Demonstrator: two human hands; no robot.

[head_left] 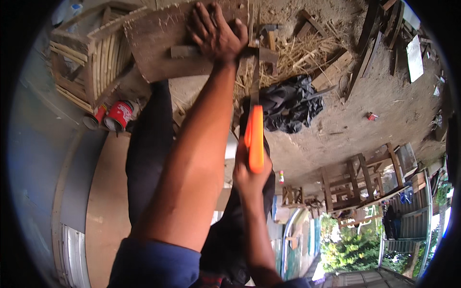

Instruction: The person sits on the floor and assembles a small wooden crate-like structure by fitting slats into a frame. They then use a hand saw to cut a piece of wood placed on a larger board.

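Observation:
My left hand (218, 36) lies flat with its fingers spread, pressing down on a short strip of dark wood (186, 52) that rests on a brown wooden board (149, 33). The strip's right end sticks out past the board's edge. Wrapped round the orange handle of a handsaw (258, 139) is my right hand (252, 180). The saw's thin blade points away from me, crossing the strip just right of my left hand. How deep it sits in the wood I cannot tell.
A hammer (271, 29) lies beyond the blade, near straw and wood scraps (307, 60). A crumpled black plastic bag (295, 103) is on the dirt floor to the right. At left are a slatted wooden frame (103, 65) and red cans (118, 115). Wooden frames (360, 175) stand farther right.

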